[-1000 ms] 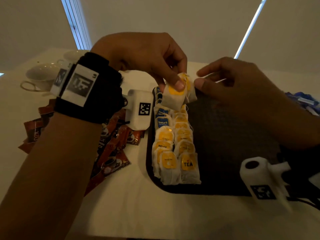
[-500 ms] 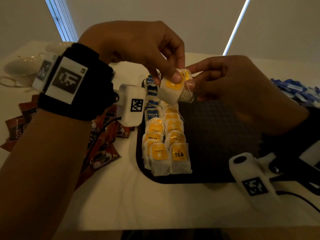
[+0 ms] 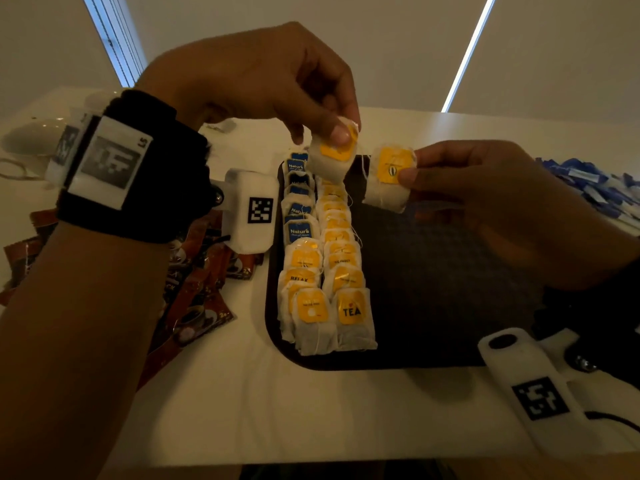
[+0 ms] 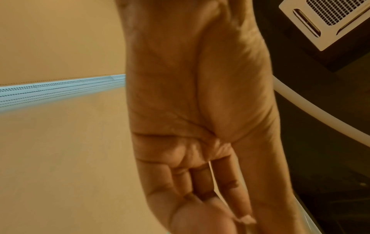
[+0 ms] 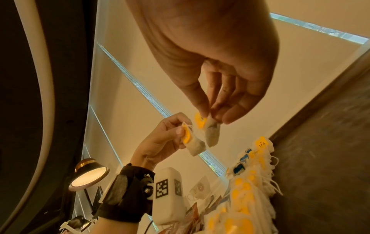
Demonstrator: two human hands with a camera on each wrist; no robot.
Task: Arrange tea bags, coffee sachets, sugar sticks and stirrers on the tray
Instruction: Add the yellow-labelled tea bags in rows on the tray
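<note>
My left hand (image 3: 322, 129) pinches a white tea bag with a yellow tag (image 3: 330, 160) above the far end of the black tray (image 3: 450, 289). My right hand (image 3: 412, 171) pinches a second yellow-tagged tea bag (image 3: 388, 180) just to its right, and thin strings run between the two bags. In the right wrist view both bags, the left one (image 5: 193, 142) and the right one (image 5: 210, 131), hang side by side from the fingers. Two rows of tea bags (image 3: 325, 265) lie along the tray's left side, several blue-tagged at the far end. The left wrist view shows only my palm.
Brown coffee sachets (image 3: 194, 306) lie heaped on the white table left of the tray. Blue sugar sticks (image 3: 595, 188) are piled at the far right. White cups (image 3: 31, 136) stand at the far left. The tray's right part (image 3: 467, 237) is bare.
The two tea bags were held together a second ago; my right hand has pulled one away to the right, while the left hand keeps the other.
</note>
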